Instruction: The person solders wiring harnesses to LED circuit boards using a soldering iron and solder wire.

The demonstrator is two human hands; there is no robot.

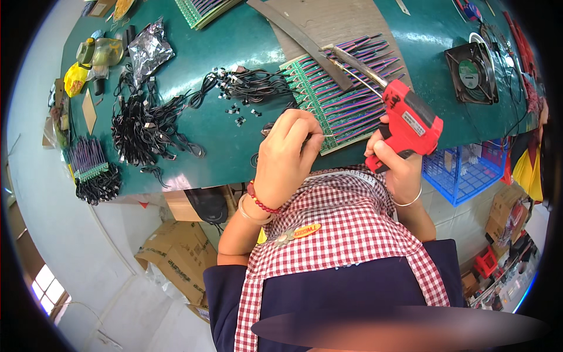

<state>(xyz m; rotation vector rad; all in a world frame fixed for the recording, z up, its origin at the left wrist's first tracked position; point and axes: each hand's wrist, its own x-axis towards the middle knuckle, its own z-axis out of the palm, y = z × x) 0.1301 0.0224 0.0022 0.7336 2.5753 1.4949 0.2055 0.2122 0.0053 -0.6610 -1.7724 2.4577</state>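
While a small stack of green boards point(88, 159) and a heap of black cables point(97, 186) sit at the far left edge of the green table point(211, 126), a yellow bag point(75, 78) and a crumpled foil pouch point(149, 48) lie farther back on the same side. Right of these spreads a big tangle of black wire leads point(146, 126), and a second bundle of leads point(249, 82) reaches toward the middle, with a few small black clips point(237, 111) scattered just near it.

At the centre, the left hand point(287, 155) is curled narrow, its fingertips pinched on a thin strand of solder wire point(328, 135) at the near edge of the circuit board panel point(340, 97). The panel, green with rows of purple and red wires, lies just beyond and to the right of this hand, with a grey strip point(305, 41) laid across its far part.

To the right, the right hand point(399, 167) is wrapped tight around the grip of a red soldering gun point(410, 120); the gun's long metal tip point(358, 64) slants up and left over the panel's wires. Whether the tip touches the board I cannot tell. Farther right a black cooling fan point(472, 73) rests on the table, and a blue plastic basket point(460, 170) sits below the table's near edge.
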